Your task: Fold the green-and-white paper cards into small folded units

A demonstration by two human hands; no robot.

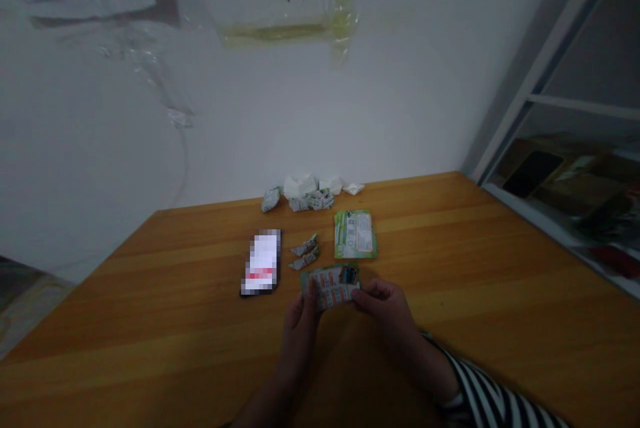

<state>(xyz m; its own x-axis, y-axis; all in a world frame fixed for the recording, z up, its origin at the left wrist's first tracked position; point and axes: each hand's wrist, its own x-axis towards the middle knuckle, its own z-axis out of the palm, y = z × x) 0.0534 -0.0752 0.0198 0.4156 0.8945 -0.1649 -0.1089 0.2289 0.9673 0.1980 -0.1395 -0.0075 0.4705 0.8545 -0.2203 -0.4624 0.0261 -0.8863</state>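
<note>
Both hands grasp a printed green-edged card (pixel 331 287): left hand (pixel 300 328) and right hand (pixel 385 305) pinch opposite ends, keeping it spread above the wooden tabletop (pixel 150 308). Just beyond lie two folded paper scraps (pixel 304 252), a green printed packet (pixel 355 235) and a phone (pixel 261 261); farthest, crumpled wrappers (pixel 300 191), their print too dim to read.

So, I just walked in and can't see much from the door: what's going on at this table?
A person is holding a green-edged printed leaflet with the left hand and right hand, fingers gripping its edges, just over a wooden table. Just ahead lie two small folded paper pieces and a green printed sheet. A pixelated rectangular object sits to the left, and crumpled white and printed paper is heaped at the table's far edge.
</note>
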